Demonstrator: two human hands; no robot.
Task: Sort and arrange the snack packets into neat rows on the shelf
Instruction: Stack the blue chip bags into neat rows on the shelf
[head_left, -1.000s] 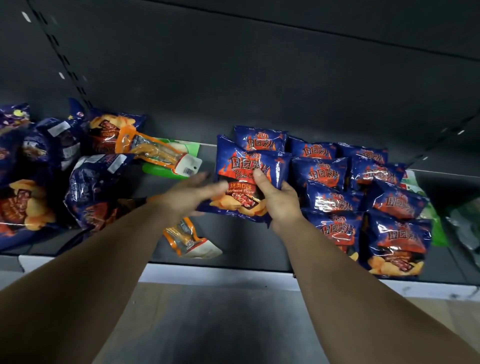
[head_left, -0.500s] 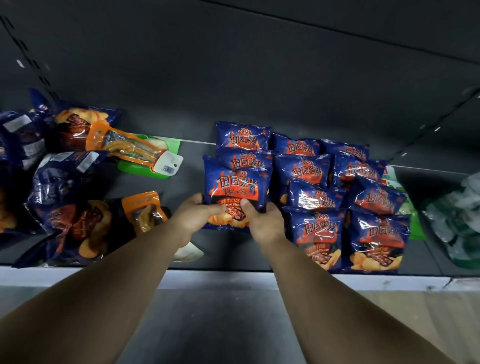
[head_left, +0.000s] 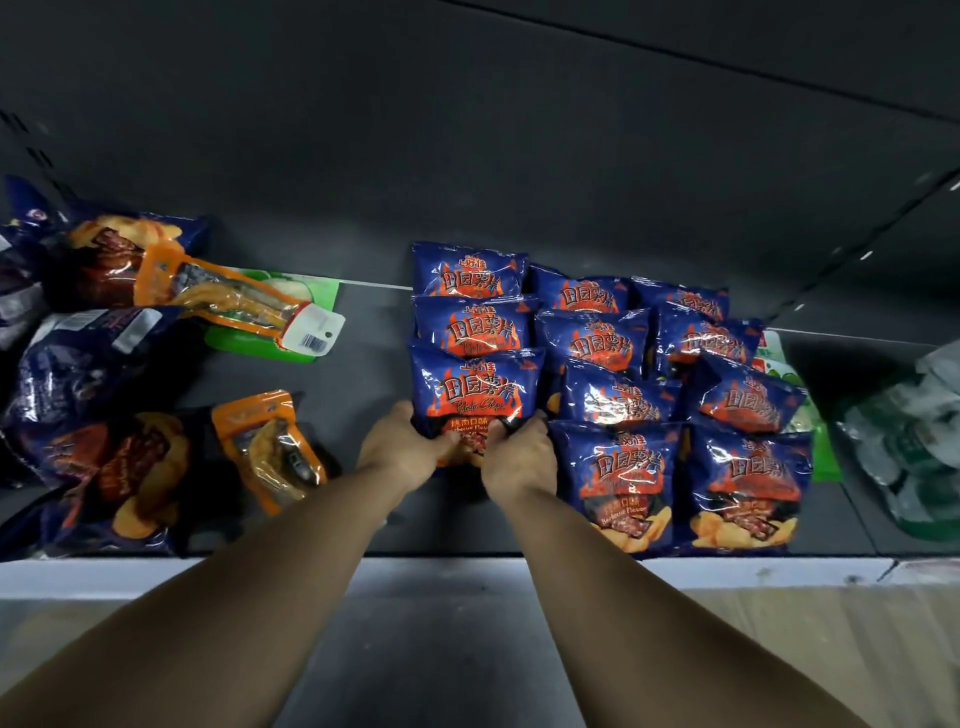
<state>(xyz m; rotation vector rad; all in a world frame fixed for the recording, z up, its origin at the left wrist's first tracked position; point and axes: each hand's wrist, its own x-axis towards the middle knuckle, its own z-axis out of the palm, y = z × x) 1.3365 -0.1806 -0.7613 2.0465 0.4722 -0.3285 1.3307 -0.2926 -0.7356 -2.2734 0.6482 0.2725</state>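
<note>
Both hands, left hand (head_left: 402, 447) and right hand (head_left: 519, 457), grip the bottom edge of a blue barbecue potato chip packet (head_left: 475, 400), fingers curled round it, at the front of the left column of 3 matching rows on the dark shelf (head_left: 363, 332).

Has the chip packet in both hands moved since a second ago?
Yes. The chip packet came down from midair onto the shelf, fronting the left column of packets.

Two bare forearms reach in from the lower edge, unsleeved to the frame's border, each ending in a bare left hand (head_left: 402, 446) and right hand (head_left: 521, 460) with no rings, watch, bands or gloves visible at either wrist.
</note>
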